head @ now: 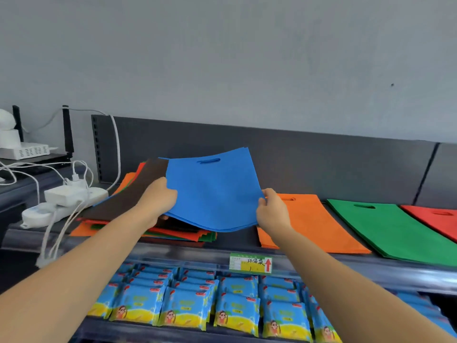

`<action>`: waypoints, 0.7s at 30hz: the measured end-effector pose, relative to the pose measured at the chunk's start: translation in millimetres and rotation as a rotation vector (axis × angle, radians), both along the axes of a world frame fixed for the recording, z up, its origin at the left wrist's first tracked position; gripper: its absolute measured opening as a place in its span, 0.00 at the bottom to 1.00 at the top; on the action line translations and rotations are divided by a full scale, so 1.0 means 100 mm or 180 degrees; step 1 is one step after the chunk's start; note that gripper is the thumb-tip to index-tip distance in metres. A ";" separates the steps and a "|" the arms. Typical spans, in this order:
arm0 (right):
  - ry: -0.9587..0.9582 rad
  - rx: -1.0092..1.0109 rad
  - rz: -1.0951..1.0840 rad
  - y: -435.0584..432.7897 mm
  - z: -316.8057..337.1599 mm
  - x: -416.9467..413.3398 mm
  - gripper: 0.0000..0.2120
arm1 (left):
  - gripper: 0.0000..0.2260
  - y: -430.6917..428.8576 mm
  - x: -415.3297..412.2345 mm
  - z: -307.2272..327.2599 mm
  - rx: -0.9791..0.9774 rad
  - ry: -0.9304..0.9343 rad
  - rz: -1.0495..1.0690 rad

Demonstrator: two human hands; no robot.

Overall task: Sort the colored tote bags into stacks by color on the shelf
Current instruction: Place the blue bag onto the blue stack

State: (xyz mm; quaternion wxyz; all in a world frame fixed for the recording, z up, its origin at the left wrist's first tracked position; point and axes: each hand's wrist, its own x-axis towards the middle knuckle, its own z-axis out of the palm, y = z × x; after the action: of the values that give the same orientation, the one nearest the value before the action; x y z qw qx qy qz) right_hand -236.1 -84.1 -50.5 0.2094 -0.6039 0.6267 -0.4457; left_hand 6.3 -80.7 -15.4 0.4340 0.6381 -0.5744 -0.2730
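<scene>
Dark shelf point(237, 243), top tier: mixed pile of tote bags point(178, 233) is laid at L end; orange stack point(314, 224), green stack point(390, 229) & red stack point(435, 219) are set side by side to R. White power strip point(57, 206) is rested at far L end. Price label point(250, 263) is fixed to front rail.

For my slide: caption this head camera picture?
Left hand and right hand hold blue bags above the mixed pile, beside orange stack, green stack, red stack.
</scene>
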 end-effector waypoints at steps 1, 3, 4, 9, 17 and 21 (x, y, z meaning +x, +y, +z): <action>0.0016 -0.0062 -0.0079 0.04 0.00 -0.10 0.17 | 0.09 0.01 -0.12 -0.01 -0.0131 -0.0097 -0.0109; 0.0062 -0.0139 -0.0251 0.14 0.00 -0.32 0.17 | 0.12 0.05 -0.38 -0.02 -0.0288 -0.0204 -0.0244; 0.0097 -0.0181 -0.0330 0.19 0.01 -0.44 0.16 | 0.13 0.08 -0.51 -0.02 -0.0336 -0.0237 -0.0287; 0.0255 -0.0341 -0.0759 0.49 0.06 -1.16 0.15 | 0.16 0.18 -1.28 -0.01 -0.0449 -0.0292 -0.0637; 0.0454 -0.0292 -0.1248 1.05 0.14 -2.59 0.16 | 0.25 0.44 -2.81 -0.02 -0.0488 -0.0315 -0.0806; 0.0486 -0.0286 -0.1433 1.34 0.13 -3.34 0.16 | 0.23 0.60 -3.62 -0.11 -0.0618 -0.0210 -0.1019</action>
State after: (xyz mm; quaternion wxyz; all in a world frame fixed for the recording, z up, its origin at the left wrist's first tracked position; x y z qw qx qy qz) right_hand -570.2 49.9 -37.6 0.0297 -0.4897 0.7391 -0.4616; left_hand -355.6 -20.5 -26.4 0.4255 0.5022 -0.7062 -0.2608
